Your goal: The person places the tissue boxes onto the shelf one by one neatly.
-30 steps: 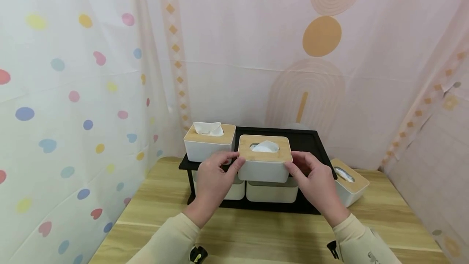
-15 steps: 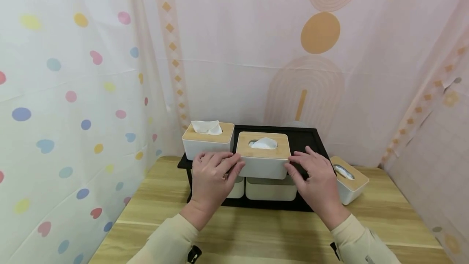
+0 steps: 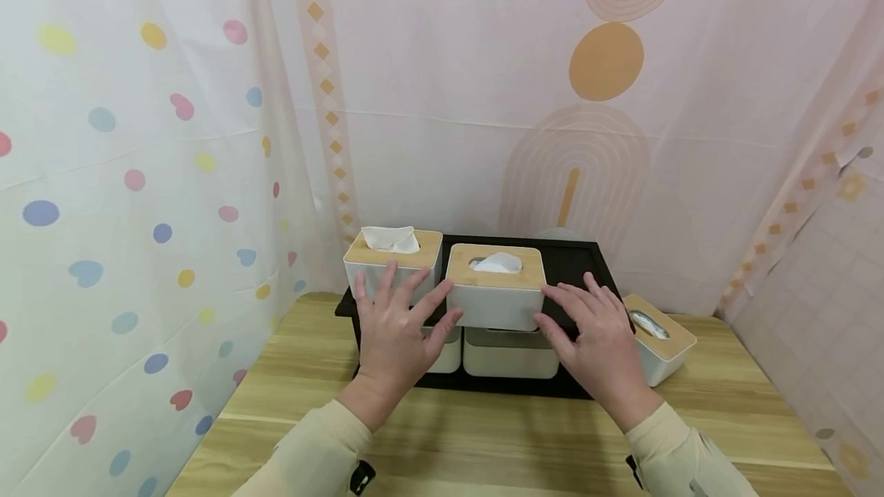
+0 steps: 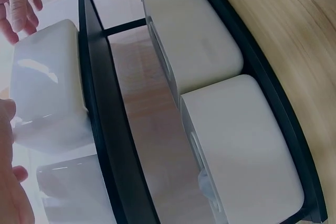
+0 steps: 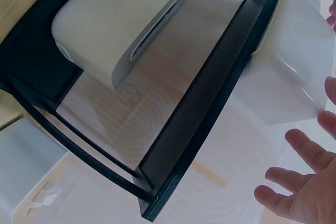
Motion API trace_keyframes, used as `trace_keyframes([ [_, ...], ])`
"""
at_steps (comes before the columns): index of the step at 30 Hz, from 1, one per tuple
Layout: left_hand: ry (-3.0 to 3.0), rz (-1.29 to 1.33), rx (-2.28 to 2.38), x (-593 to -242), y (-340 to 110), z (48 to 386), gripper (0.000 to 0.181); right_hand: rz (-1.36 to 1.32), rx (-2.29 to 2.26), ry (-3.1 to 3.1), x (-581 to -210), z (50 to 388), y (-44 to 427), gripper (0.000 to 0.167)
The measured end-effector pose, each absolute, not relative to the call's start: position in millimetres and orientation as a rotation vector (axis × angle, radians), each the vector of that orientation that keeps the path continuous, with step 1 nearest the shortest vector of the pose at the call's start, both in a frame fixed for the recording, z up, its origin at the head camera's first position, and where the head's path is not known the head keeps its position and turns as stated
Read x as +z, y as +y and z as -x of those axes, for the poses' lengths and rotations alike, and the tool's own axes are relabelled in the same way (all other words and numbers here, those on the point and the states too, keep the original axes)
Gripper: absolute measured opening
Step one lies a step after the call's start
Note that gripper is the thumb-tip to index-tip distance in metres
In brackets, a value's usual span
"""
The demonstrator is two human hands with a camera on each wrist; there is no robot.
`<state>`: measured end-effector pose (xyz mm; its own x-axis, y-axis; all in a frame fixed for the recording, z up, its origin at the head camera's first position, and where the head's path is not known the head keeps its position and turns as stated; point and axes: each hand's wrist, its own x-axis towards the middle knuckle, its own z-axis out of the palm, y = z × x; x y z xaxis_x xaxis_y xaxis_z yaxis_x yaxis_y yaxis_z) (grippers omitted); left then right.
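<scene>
A white tissue box (image 3: 496, 305) with a wooden lid and a tissue showing in its slot sits on the upper level of a black two-tier rack (image 3: 576, 259). Beside its left end is my left hand (image 3: 394, 340), fingers spread in front of a second tissue box (image 3: 430, 258); the thumb is close to the middle box. At the other end my right hand (image 3: 599, 340) has its fingers extended, index and thumb at the box's right side. In the right wrist view the right hand (image 5: 310, 182) shows spread fingers near the box's corner (image 5: 286, 77); contact is hard to tell.
Two more tissue boxes stand on the rack's lower level, one of them (image 3: 511, 363) under the middle box. Another tissue box (image 3: 666, 343) lies angled on the wooden table (image 3: 483, 443), right of the rack. Patterned curtains (image 3: 442, 98) hang behind and at the sides.
The middle tissue box has moved slightly back, further onto the rack's upper level. My left hand's fingers have straightened and spread, while the right hand's fingers have opened out from their grip.
</scene>
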<state>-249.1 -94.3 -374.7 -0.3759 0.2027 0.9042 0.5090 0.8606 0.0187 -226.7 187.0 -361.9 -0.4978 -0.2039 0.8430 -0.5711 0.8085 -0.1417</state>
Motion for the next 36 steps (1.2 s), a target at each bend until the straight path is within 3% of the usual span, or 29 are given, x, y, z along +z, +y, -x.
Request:
trace_keyframes([
  [36,-2.238,0.401,-0.266,-370.2,-93.8,259.0,0.054,-0.515,0.445,-2.36,-356.5,237.0,174.8,0.056],
])
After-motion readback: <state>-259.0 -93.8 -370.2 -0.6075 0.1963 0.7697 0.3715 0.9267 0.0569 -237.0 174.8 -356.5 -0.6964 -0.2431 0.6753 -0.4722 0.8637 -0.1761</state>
